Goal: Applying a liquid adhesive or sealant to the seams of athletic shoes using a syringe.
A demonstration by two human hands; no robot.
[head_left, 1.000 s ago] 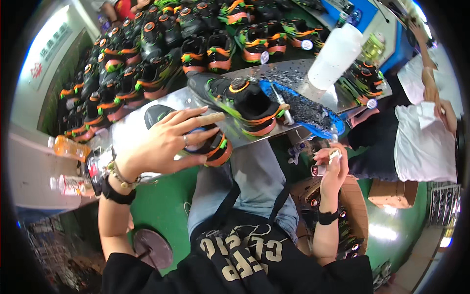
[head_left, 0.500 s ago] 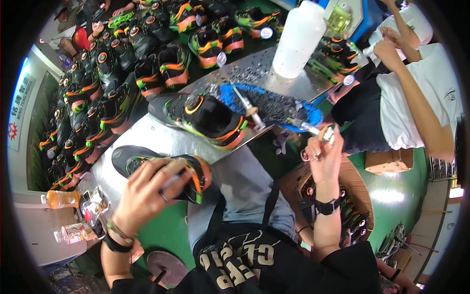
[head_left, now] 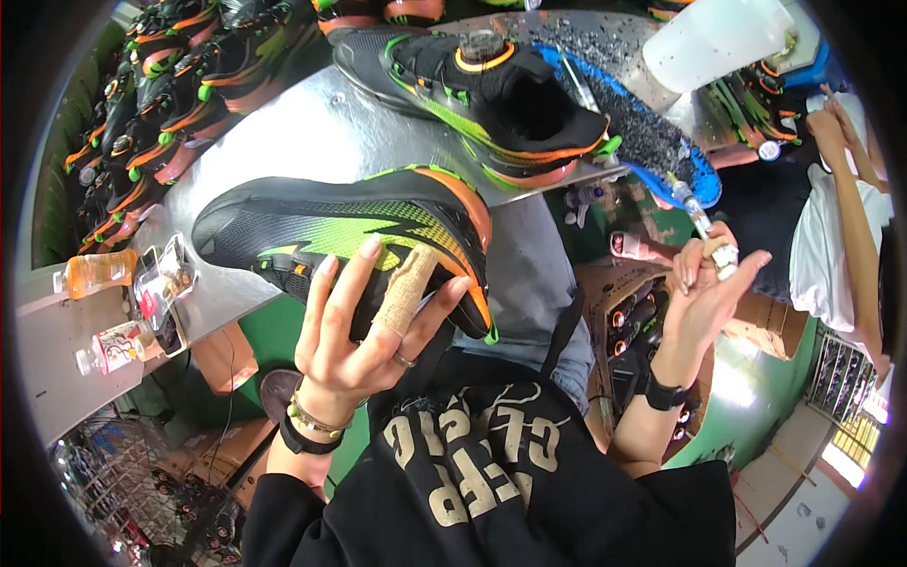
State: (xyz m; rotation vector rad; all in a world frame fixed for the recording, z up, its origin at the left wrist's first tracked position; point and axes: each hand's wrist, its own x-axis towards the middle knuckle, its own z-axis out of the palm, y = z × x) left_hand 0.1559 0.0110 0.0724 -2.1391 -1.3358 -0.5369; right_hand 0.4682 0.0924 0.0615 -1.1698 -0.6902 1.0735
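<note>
My left hand (head_left: 364, 345), one finger wrapped in beige tape, grips a black, green and orange sneaker (head_left: 340, 231) lying on its side at the table's near edge. My right hand (head_left: 704, 283) is raised at the right, thumb stretched out. Its curled fingers hold a slim white-handled tool (head_left: 694, 210), whose far end reaches over a blue sole-shaped tray (head_left: 710, 180). Black crumbs fill much of that tray, and another slender tool (head_left: 579, 85) leans across it. Beyond the held shoe, a second matching sneaker (head_left: 501, 104) stands upright with its opening showing.
A large white plastic jug (head_left: 713, 42) stands at the far right of the metal table (head_left: 269, 142). Rows of similar sneakers (head_left: 170, 104) fill the far left. Bottles (head_left: 99, 271) sit at left. Another person (head_left: 836, 217) is at the right; a cardboard box (head_left: 605, 293) holds shoes below.
The near sneaker has been turned onto its side, its patterned side now facing up, with my left hand around it. My right hand's thumb has opened outward. The whole view has shifted.
</note>
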